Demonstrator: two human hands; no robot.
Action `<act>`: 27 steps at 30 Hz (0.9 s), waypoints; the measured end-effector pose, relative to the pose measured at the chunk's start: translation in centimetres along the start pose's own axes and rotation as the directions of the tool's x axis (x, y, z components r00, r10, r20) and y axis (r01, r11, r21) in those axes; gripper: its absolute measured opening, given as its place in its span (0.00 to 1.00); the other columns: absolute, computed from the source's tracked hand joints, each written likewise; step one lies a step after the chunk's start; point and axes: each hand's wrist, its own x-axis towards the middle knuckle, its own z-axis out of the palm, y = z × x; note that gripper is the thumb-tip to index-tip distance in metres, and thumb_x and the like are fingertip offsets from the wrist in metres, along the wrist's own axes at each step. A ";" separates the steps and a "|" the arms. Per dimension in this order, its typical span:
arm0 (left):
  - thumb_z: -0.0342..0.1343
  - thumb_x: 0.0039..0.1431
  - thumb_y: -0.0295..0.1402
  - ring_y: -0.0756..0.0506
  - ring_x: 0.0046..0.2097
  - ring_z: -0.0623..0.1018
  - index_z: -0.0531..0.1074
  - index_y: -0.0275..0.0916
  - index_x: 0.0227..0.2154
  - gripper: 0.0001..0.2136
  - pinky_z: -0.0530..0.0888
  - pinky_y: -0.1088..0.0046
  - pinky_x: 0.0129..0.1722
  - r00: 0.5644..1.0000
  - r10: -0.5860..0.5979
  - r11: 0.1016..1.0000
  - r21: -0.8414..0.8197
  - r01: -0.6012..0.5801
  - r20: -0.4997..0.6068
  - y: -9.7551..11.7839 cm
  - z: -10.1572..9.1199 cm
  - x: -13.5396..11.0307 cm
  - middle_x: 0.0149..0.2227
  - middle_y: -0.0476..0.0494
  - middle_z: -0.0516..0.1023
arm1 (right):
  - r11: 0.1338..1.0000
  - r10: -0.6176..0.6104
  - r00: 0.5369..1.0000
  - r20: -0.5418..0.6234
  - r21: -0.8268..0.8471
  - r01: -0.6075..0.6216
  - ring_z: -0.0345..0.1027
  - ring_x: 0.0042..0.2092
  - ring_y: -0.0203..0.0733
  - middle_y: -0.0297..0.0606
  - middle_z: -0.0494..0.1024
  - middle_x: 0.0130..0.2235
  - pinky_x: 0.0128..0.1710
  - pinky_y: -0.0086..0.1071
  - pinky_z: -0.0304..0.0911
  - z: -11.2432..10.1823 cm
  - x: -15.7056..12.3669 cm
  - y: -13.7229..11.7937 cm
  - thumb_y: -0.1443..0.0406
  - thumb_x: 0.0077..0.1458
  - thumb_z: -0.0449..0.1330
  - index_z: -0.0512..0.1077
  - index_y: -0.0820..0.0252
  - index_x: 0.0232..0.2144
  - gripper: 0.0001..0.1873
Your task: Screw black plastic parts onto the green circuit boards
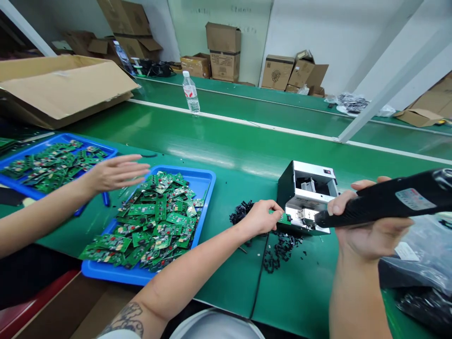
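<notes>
My left hand (pixel 260 217) is pinched on a small green circuit board (pixel 284 218) and holds it against the front of a small grey metal machine (pixel 306 190). My right hand (pixel 367 223) is wrapped round a black power screwdriver (pixel 388 200), whose tip sits at the machine's front, just right of the board. Small black plastic parts (pixel 280 247) lie scattered on the green belt around and under my left hand.
A blue tray (pixel 206 181) heaped with green boards sits to my left; a co-worker's open hand (pixel 115 172) hovers over its far corner. A second blue tray (pixel 102 151), a cardboard box (pixel 60 87), a water bottle (pixel 191 93) and black bags (pixel 420 278) are around.
</notes>
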 end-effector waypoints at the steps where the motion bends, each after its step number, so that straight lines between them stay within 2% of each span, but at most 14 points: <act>1: 0.49 0.56 0.38 0.52 0.20 0.69 0.73 0.35 0.36 0.13 0.64 0.79 0.22 1.000 0.002 1.000 0.004 -0.002 0.007 0.0 0.0 0.0 0.18 0.50 0.71 | 1.000 0.002 1.000 0.004 -0.004 -0.002 0.66 0.18 0.38 0.34 0.75 0.37 0.14 0.36 0.57 -0.1 -0.1 0.1 0.44 0.45 0.63 0.75 0.52 0.44 0.28; 7: 0.48 0.55 0.36 0.54 0.19 0.66 0.72 0.35 0.35 0.12 0.63 0.80 0.20 0.997 0.000 0.999 -0.042 0.003 0.072 0.1 -0.2 -0.2 0.28 0.45 0.79 | 1.000 0.015 0.999 0.033 -0.013 -0.015 0.66 0.19 0.38 0.36 0.75 0.38 0.15 0.37 0.58 -0.4 -0.7 0.0 0.45 0.47 0.62 0.73 0.53 0.47 0.29; 10: 0.48 0.55 0.37 0.54 0.19 0.64 0.71 0.35 0.34 0.12 0.61 0.79 0.18 0.998 0.014 1.000 -0.021 -0.012 0.069 -0.1 -0.2 -0.1 0.28 0.45 0.79 | 0.999 0.050 0.998 0.033 -0.017 -0.049 0.66 0.19 0.38 0.37 0.75 0.39 0.16 0.37 0.58 -0.3 -1.0 -0.5 0.44 0.47 0.61 0.73 0.53 0.47 0.29; 13: 0.48 0.55 0.36 0.55 0.18 0.64 0.71 0.35 0.34 0.11 0.61 0.80 0.19 0.998 0.022 1.000 -0.006 -0.021 0.061 -0.3 -0.1 0.0 0.27 0.46 0.80 | 0.996 0.073 0.997 0.029 0.045 -0.074 0.65 0.18 0.38 0.33 0.76 0.37 0.14 0.37 0.57 0.2 -0.8 -1.2 0.44 0.46 0.62 0.75 0.49 0.46 0.28; 18: 0.48 0.55 0.36 0.55 0.18 0.63 0.71 0.35 0.34 0.11 0.60 0.80 0.19 0.999 0.007 1.000 -0.002 -0.007 0.048 -0.5 0.3 0.2 0.27 0.46 0.80 | 0.993 0.035 0.999 0.029 0.110 -0.038 0.62 0.16 0.36 0.30 0.76 0.35 0.11 0.37 0.54 2.2 0.2 -2.0 0.43 0.44 0.63 0.77 0.46 0.43 0.27; 22: 0.48 0.55 0.35 0.55 0.18 0.62 0.70 0.35 0.34 0.11 0.59 0.80 0.18 0.999 0.018 1.000 -0.022 -0.017 0.041 -0.5 0.6 0.2 0.27 0.47 0.79 | 0.991 0.038 0.996 0.083 0.122 -0.048 0.65 0.18 0.36 0.32 0.75 0.37 0.12 0.35 0.55 3.3 0.3 -1.5 0.43 0.47 0.61 0.75 0.47 0.45 0.27; 27: 0.47 0.56 0.36 0.55 0.18 0.62 0.69 0.37 0.33 0.10 0.59 0.80 0.17 0.998 0.036 0.998 -0.048 -0.034 0.046 -1.1 0.6 0.3 0.26 0.48 0.79 | 0.992 -0.002 0.992 0.122 0.126 -0.014 0.66 0.19 0.37 0.34 0.75 0.39 0.14 0.36 0.56 3.3 -0.2 -0.3 0.45 0.50 0.60 0.73 0.50 0.48 0.27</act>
